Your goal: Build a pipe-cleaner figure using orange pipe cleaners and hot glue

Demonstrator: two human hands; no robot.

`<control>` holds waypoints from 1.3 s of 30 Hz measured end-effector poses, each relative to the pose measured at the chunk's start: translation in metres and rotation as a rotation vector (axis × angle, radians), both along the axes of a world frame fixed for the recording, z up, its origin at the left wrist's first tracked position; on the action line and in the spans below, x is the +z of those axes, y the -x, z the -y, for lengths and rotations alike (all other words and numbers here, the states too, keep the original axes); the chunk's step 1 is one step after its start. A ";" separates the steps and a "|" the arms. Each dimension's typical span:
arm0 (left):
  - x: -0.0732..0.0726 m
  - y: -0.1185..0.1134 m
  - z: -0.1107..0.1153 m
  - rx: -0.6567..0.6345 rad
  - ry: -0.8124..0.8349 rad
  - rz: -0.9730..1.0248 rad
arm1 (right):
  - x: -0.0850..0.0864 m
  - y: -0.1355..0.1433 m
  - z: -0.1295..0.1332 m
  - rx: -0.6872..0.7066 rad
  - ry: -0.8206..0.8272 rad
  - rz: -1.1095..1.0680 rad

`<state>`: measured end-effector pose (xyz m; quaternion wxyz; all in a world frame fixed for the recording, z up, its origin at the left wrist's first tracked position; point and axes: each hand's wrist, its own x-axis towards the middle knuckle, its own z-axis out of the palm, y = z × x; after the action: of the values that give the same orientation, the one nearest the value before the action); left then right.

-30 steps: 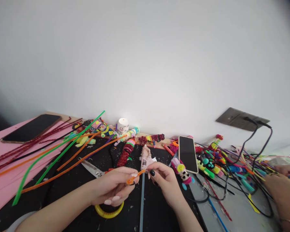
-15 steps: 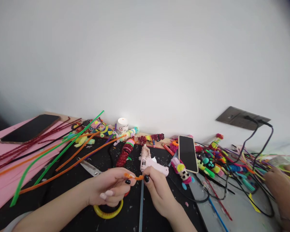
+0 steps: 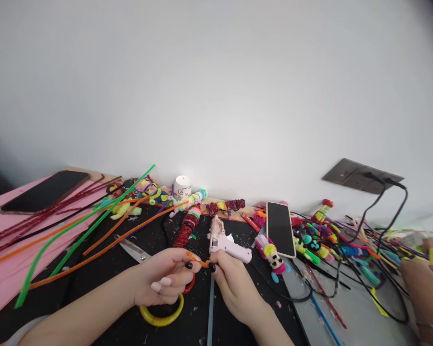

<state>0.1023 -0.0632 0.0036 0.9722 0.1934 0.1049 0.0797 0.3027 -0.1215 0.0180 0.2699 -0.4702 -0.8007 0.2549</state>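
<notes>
Between my two hands runs a short piece of orange pipe cleaner (image 3: 202,262). My left hand (image 3: 169,278) pinches one end between thumb and fingers. The other end is pinched by my right hand (image 3: 234,283), thumb on top. Just beyond the right hand lies a pale pink hot glue gun (image 3: 229,247), a long glue stick (image 3: 211,307) reaching back from it under the hands. Scissors (image 3: 162,315) with yellow and red handles lie partly hidden beneath my left hand. Farther off rests a dark red glittery roll (image 3: 184,233) with striped bands.
Long pipe cleaners (image 3: 82,228) spread over the left side beside a dark phone (image 3: 46,192). A second phone (image 3: 280,228), a small doll (image 3: 272,254) and a colourful heap (image 3: 317,240) sit right. Cables run from a wall socket (image 3: 362,176). Another person's hand (image 3: 420,283) works at far right.
My fingers have shifted slightly on the orange pipe cleaner, and more of it shows between them. At the far right, the other person's hand has moved a little.
</notes>
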 end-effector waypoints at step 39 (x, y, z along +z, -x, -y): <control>0.002 -0.015 0.024 0.418 -1.164 -0.597 | 0.005 0.005 -0.002 0.100 0.232 -0.316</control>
<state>0.1178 -0.0871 0.0059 0.6038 0.6736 0.3435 0.2523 0.2976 -0.1194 0.0227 0.3234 -0.4119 -0.7359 0.4292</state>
